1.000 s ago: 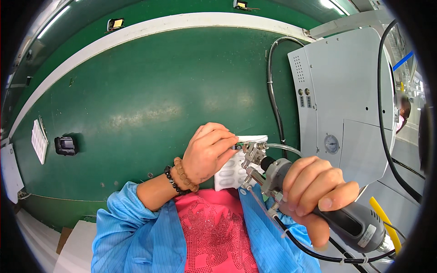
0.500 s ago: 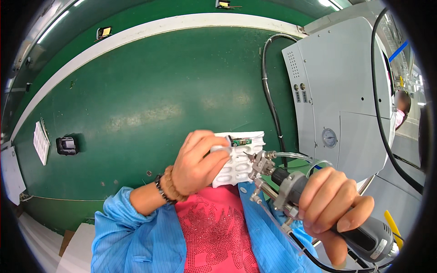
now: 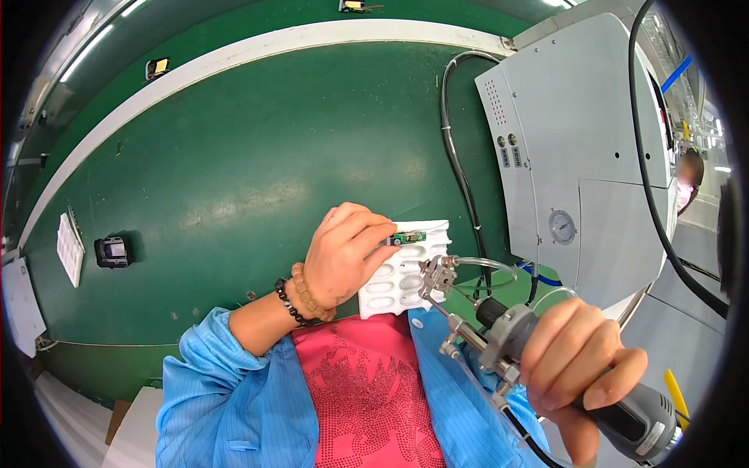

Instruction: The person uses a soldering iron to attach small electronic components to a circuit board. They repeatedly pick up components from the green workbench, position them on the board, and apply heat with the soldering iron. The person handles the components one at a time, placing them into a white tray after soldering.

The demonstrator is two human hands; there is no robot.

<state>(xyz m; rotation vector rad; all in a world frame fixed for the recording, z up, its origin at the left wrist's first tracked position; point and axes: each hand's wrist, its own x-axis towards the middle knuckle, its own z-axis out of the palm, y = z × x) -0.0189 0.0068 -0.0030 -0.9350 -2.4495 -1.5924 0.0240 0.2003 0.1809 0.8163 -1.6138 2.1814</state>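
Note:
My left hand (image 3: pixel 343 253) reaches over a white molded tray (image 3: pixel 381 300) with oval hollows. Its fingertips pinch the left end of a small green circuit board (image 3: pixel 411 237) at the tray's far edge; the gripped end is partly hidden. Wrapped in my right hand (image 3: pixel 577 359) is a grey and black handheld dispensing tool (image 3: pixel 628 417) with metal fittings and tubes. The tool's metal head (image 3: pixel 439 274) hangs over the right side of the tray, below the board. Its fine tip is hard to make out against the tray.
A grey machine cabinet (image 3: pixel 577 117) with a round gauge stands at the right. A black cable (image 3: pixel 456 156) runs along the table beside it. At the far left of the green table (image 3: pixel 234 156) are a black plastic housing (image 3: pixel 113 253) and another white tray (image 3: pixel 69 249).
My left fingers have moved from the tray's left part onto the board's end. The tool head has shifted slightly left, and the whole view has moved a little.

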